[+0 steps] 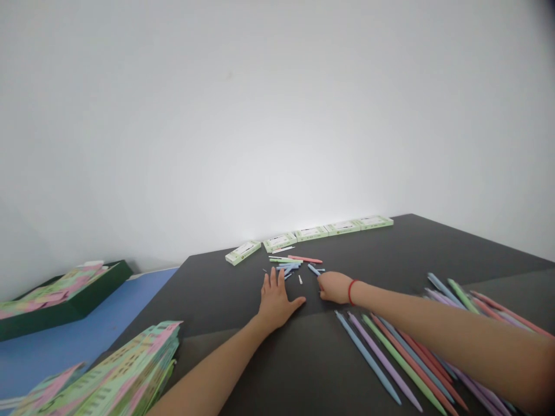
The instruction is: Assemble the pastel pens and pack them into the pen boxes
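My left hand (276, 303) rests flat on the dark table with its fingers spread and nothing held in it. Just to its right, my right hand (333, 287), with a red cord at the wrist, is closed; a light blue pen barrel (314, 269) sticks out from its fingers. Beyond the left fingertips lies a small pile of blue pen parts (289, 267). Next to that pile are a green pen barrel (286, 260), a red pen barrel (306, 259) and thin white refills (282, 249). A small white piece (300, 279) lies between my hands.
Several pale green boxes (312, 233) line the table's back edge by the wall. Pastel pens (390, 361) lie in rows below my right forearm, with more pens (451, 292) beyond it. Printed cards (125, 370) are stacked at front left, near a dark green tray (65, 318).
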`<move>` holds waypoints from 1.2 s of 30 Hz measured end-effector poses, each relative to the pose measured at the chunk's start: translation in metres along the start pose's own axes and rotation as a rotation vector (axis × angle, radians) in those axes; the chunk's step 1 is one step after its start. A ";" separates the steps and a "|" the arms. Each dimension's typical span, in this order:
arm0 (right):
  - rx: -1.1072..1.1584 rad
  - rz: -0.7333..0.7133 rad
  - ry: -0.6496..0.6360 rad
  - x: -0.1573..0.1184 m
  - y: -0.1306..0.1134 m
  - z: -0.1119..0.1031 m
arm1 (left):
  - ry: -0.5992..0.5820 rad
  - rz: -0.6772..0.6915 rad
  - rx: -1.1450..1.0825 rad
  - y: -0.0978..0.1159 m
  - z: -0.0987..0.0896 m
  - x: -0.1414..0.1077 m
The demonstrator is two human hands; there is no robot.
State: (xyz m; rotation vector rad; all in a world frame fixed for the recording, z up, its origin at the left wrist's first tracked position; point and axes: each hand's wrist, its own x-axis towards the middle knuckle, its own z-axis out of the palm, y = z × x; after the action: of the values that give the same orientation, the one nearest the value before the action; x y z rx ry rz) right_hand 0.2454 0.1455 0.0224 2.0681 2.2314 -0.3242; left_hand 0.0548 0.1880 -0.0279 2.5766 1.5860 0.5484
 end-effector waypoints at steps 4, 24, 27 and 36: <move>0.036 0.020 0.105 0.025 0.008 -0.001 | -0.011 -0.035 0.022 0.000 0.011 0.033; 0.086 0.163 0.355 0.032 0.050 0.029 | -0.010 -0.202 0.073 -0.060 -0.005 0.045; 0.079 0.159 0.355 0.048 0.029 0.032 | -0.058 -0.159 0.073 -0.052 0.000 0.052; 0.092 -0.033 0.319 0.079 -0.009 0.000 | 0.067 -0.108 0.023 -0.006 0.025 0.115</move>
State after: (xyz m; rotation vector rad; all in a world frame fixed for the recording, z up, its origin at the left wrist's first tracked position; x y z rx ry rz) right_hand 0.2301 0.2221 0.0073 2.2724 2.4693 -0.1055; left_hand 0.1044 0.2944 -0.0228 2.4952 1.7497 0.6161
